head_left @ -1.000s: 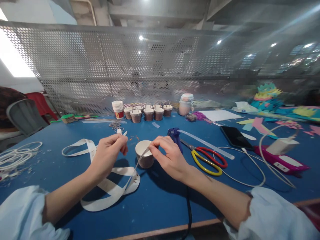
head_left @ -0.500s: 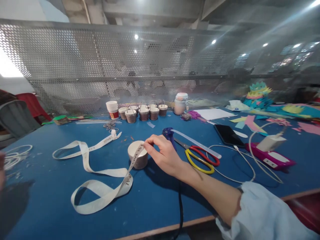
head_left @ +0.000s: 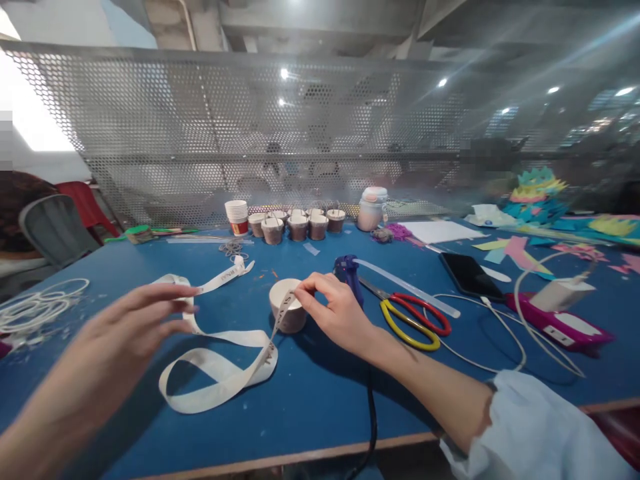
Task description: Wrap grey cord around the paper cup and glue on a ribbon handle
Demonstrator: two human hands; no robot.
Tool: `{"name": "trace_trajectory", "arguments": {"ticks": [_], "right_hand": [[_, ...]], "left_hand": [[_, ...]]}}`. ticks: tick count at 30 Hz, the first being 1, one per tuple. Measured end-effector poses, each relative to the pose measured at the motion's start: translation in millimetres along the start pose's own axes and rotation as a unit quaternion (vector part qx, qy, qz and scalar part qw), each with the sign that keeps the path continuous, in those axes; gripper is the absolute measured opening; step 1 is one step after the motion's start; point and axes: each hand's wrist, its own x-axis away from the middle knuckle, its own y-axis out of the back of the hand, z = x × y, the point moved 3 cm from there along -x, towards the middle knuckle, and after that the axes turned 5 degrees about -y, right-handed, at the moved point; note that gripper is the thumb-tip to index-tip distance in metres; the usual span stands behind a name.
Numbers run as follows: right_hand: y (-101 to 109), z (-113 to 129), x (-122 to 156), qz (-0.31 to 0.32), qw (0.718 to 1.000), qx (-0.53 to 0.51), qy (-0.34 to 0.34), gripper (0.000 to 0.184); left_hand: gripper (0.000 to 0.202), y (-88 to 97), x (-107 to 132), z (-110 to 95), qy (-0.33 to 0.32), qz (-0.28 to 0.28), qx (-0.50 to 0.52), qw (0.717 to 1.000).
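Between thumb and fingers my right hand (head_left: 333, 308) pinches one end of a printed white ribbon (head_left: 215, 399). That end slants up past a small cup (head_left: 289, 313) with a pale top and brownish side. The ribbon curls in loose loops on the table to the left. Over its far loops hovers my left hand (head_left: 135, 327), fingers apart and holding nothing; it hides part of the ribbon. Whether the hand touches it I cannot tell. Just behind my right hand lies a blue glue gun (head_left: 349, 275) with a clear glue stick (head_left: 407, 288). Scissors (head_left: 413, 321) with red and yellow handles lie beside it.
Several small cups with wire handles (head_left: 299, 228) stand at the back beside stacked paper cups (head_left: 237, 217) and a lidded jar (head_left: 373, 210). On the right are a phone (head_left: 470, 275), a purple power strip (head_left: 565, 327) and cables. White cord (head_left: 45, 307) lies coiled at left.
My left hand has come in from the left edge to above the ribbon. My right hand keeps its pinch on the ribbon end by the cup. The view has shifted slightly left.
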Motion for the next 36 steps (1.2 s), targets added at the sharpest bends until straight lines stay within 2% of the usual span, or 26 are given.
{"name": "trace_trajectory", "arguments": {"ticks": [2, 4, 6, 7, 9, 12, 17, 19, 24, 26, 29, 32, 34, 36], "right_hand": [[0.0, 0.3, 0.7, 0.001, 1.000, 0.008, 0.004, 0.018], [0.5, 0.7, 1.3, 0.005, 1.000, 0.014, 0.008, 0.018], [1.7, 1.3, 1.6, 0.008, 1.000, 0.014, 0.010, 0.018], [2.5, 1.6, 1.6, 0.008, 1.000, 0.013, 0.010, 0.018], [4.0, 1.7, 1.4, 0.004, 1.000, 0.010, 0.002, 0.018], [5.2, 0.4, 1.1, 0.004, 1.000, 0.012, -0.019, 0.016], [5.0, -2.3, 1.4, 0.010, 0.999, 0.011, -0.046, 0.016], [5.5, -0.3, 1.3, 0.008, 0.999, -0.019, -0.050, 0.014], [4.8, 12.2, 2.2, 0.028, 0.984, -0.169, -0.041, 0.009], [1.7, 15.5, 2.6, 0.066, 0.969, -0.230, -0.052, 0.010], [-1.9, 16.4, 2.6, 0.146, 0.938, -0.297, -0.106, 0.015], [6.3, 17.2, 5.5, 0.202, 0.930, -0.270, -0.149, 0.018], [19.2, 17.8, 10.7, 0.215, 0.938, -0.216, -0.168, 0.019], [34.3, 18.3, 16.4, 0.203, 0.948, -0.166, -0.178, 0.019]], "left_hand": [[0.032, -58.9, -16.0, -31.7, 0.003, 0.104, 0.001, 0.995], [0.037, -101.1, -24.1, -47.1, 0.005, 0.176, -0.001, 0.984], [0.029, -122.5, -27.8, -51.7, -0.018, 0.196, 0.005, 0.980], [0.025, -126.1, -29.4, -51.7, -0.032, 0.181, 0.004, 0.983], [0.024, -125.3, -32.2, -49.5, -0.036, 0.136, 0.021, 0.990], [0.024, -118.7, -34.6, -45.6, 0.007, 0.082, 0.078, 0.993], [0.027, -121.3, -29.8, -40.6, 0.121, 0.123, 0.172, 0.970], [0.027, -124.0, -27.7, -38.3, 0.131, 0.129, 0.198, 0.963], [0.027, -129.3, -22.2, -32.1, 0.107, 0.127, 0.219, 0.961], [0.027, -129.6, -18.6, -31.9, 0.097, 0.132, 0.190, 0.968], [0.024, -123.4, -18.4, -35.8, 0.026, 0.129, 0.093, 0.987], [0.020, -106.6, -30.7, -37.0, -0.049, 0.079, 0.007, 0.996], [0.018, -91.0, -44.0, -33.1, -0.052, 0.009, -0.005, 0.999], [0.019, -78.9, -55.2, -28.9, -0.042, -0.043, 0.028, 0.998]]}}
